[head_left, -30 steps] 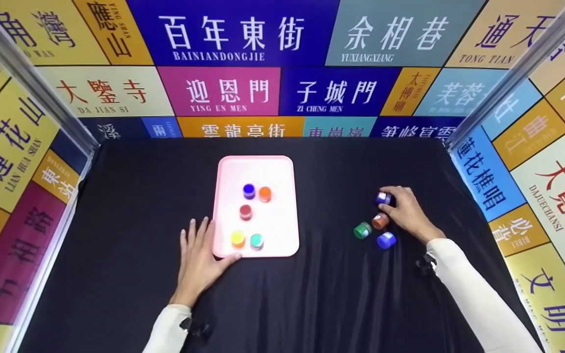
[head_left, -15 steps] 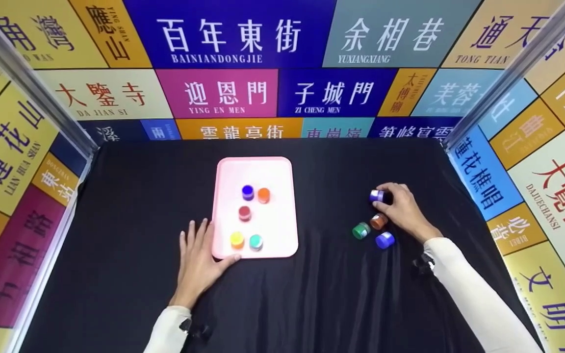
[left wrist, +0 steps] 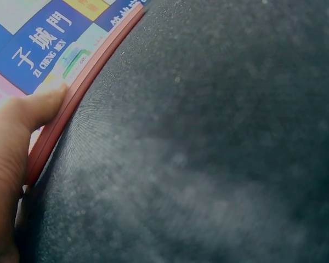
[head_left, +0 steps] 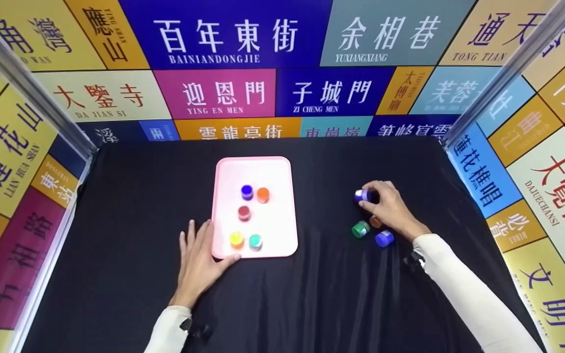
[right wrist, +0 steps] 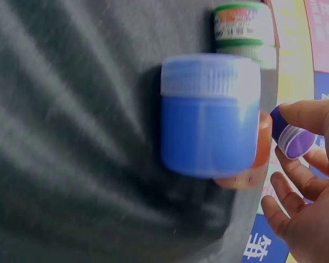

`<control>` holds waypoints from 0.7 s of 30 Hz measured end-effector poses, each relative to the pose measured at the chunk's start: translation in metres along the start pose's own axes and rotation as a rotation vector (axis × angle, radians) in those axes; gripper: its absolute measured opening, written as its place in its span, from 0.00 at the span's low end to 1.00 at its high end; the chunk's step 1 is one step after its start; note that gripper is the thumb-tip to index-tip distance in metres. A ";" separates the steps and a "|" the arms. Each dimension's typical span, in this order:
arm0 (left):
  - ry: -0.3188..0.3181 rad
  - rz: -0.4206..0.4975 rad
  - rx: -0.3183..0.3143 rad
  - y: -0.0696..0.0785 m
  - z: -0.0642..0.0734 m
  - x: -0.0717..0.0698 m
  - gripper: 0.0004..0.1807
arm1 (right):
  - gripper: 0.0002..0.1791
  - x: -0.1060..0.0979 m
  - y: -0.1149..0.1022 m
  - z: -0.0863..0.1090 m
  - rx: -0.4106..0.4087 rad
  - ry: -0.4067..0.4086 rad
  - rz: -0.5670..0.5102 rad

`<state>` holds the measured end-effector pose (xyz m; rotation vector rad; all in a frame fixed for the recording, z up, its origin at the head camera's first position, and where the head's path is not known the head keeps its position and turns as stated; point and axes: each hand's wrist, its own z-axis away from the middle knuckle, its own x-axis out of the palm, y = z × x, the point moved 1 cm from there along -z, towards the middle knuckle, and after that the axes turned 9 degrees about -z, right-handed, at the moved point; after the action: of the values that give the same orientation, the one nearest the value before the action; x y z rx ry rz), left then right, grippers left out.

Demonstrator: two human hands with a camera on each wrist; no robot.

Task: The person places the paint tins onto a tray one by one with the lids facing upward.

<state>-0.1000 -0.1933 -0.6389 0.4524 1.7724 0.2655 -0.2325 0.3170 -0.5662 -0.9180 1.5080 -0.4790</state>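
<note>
My right hand (head_left: 389, 203) pinches a purple paint jar (head_left: 362, 195) between thumb and fingers; the right wrist view shows the same jar (right wrist: 296, 137) tipped, its lid end facing the palm. Just below that hand are a green jar (head_left: 360, 229), a blue jar (head_left: 384, 239) and a brown-orange jar (head_left: 375, 221), partly covered by the hand. My left hand (head_left: 200, 262) lies at the near left corner of a pink tray (head_left: 277, 171), fingers straight along its side. In the left wrist view the thumb (left wrist: 44, 107) rests over the tray's rim (left wrist: 79, 90).
On the tray stand several paint jars: dark blue (head_left: 246, 192), orange (head_left: 263, 194), red (head_left: 244, 213), yellow (head_left: 236, 239) and teal (head_left: 255, 241). Black cloth (head_left: 331, 294) with folds covers the table. Panels with printed characters (head_left: 228, 93) wall in the back and both sides.
My right hand has moved left with the purple jar, passing over the brown-orange jar. The left hand and the tray have stayed in place.
</note>
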 end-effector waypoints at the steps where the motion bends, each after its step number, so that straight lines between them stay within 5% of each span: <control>1: 0.002 0.004 0.002 0.000 0.000 0.000 0.64 | 0.20 0.002 -0.002 -0.001 -0.007 -0.004 -0.002; 10: 0.030 0.021 0.031 -0.001 0.000 -0.001 0.65 | 0.22 0.015 -0.016 -0.009 -0.084 -0.037 -0.026; 21: 0.038 0.043 0.060 -0.001 -0.001 -0.001 0.64 | 0.23 0.029 -0.035 -0.017 -0.083 -0.081 -0.019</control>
<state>-0.1008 -0.1951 -0.6382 0.5315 1.8131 0.2531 -0.2383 0.2699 -0.5556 -1.0056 1.4554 -0.3902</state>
